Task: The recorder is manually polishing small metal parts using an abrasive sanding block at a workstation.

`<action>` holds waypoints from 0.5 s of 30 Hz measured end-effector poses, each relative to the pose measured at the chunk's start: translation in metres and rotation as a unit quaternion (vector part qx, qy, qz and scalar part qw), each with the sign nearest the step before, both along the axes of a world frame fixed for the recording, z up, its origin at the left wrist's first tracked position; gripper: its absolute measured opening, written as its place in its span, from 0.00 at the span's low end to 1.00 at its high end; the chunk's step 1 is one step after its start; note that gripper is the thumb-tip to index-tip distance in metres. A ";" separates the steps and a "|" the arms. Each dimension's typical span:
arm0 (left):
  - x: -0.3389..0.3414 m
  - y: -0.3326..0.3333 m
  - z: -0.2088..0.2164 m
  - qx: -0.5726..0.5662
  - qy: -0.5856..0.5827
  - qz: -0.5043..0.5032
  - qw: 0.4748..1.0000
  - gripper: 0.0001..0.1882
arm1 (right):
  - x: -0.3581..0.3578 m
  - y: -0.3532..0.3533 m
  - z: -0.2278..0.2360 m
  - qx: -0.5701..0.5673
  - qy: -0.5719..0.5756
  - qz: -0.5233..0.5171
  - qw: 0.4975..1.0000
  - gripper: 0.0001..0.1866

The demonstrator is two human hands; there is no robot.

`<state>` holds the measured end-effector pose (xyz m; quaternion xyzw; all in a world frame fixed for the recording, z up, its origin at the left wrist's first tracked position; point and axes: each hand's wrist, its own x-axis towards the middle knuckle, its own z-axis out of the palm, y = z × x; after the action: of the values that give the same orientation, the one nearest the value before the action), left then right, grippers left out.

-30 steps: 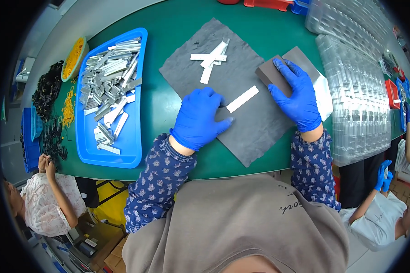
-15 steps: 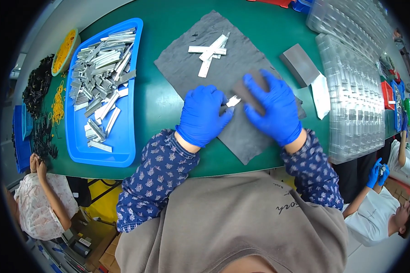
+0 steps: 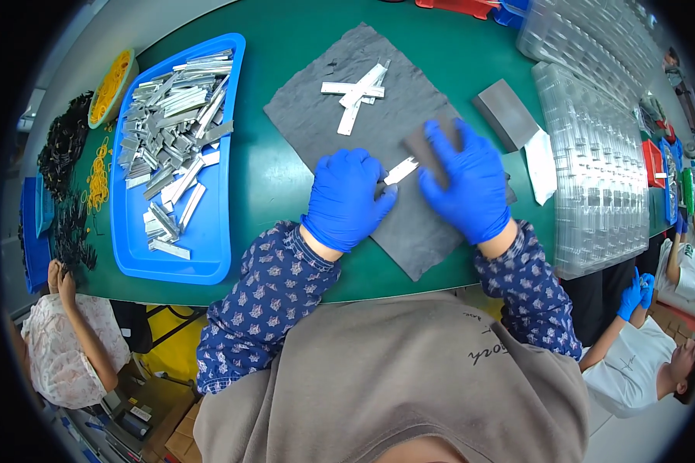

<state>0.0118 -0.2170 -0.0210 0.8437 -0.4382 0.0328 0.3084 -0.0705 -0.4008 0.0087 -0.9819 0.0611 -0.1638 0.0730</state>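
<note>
My left hand, in a blue glove, is closed on one end of a short silvery metal strip over the dark grey sheet. In my right hand, also gloved in blue, is a dark grey-brown block, somewhat blurred, held against or just beside the strip's far end. Whether block and strip touch, I cannot tell. Further up the sheet, several metal strips lie crossed over one another.
A blue tray heaped with metal strips stands at the left, yellow rubber bands beyond it. Right of the sheet are another grey block, a white piece of cloth or paper and stacked clear plastic trays. Co-workers sit at both sides.
The block in my right hand has shifted slightly up and right, uncovering more of the strip. My left hand stays nearly in place.
</note>
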 end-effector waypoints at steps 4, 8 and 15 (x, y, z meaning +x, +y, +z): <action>-0.002 0.001 0.002 -0.001 0.000 0.004 1.000 0.11 | -0.004 0.007 -0.001 0.024 0.007 0.092 0.995 0.32; -0.001 0.001 0.004 0.005 0.016 0.006 1.000 0.11 | 0.008 -0.034 0.003 0.000 -0.008 0.005 1.000 0.31; -0.001 0.000 0.006 -0.003 -0.010 0.013 1.000 0.11 | -0.009 0.008 0.002 0.040 0.007 0.104 0.994 0.31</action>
<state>0.0112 -0.2175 -0.0152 0.8479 -0.4305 0.0462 0.3059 -0.0791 -0.3933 0.0107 -0.9803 -0.0347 -0.1461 0.1285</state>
